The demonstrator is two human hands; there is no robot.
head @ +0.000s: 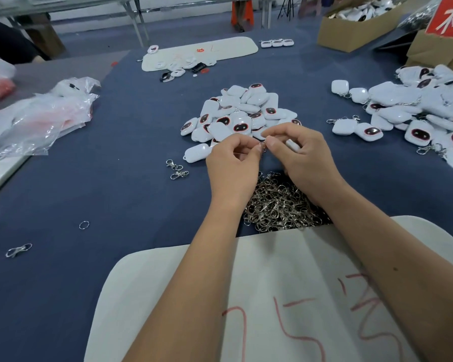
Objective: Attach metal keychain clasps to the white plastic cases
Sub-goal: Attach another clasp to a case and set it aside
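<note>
Head view: my left hand (232, 163) and right hand (301, 150) pinch one small silver metal clasp (262, 146) together, the right hand's grip also tucking a white plastic case (293, 145), just near the far case pile (242, 111). I'd steady the case and thread slowly.

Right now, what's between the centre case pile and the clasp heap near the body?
Head view: both hands sit there, left hand and right hand, pinching a small metal clasp between them, over the gap between the case pile and clasp heap.
</note>
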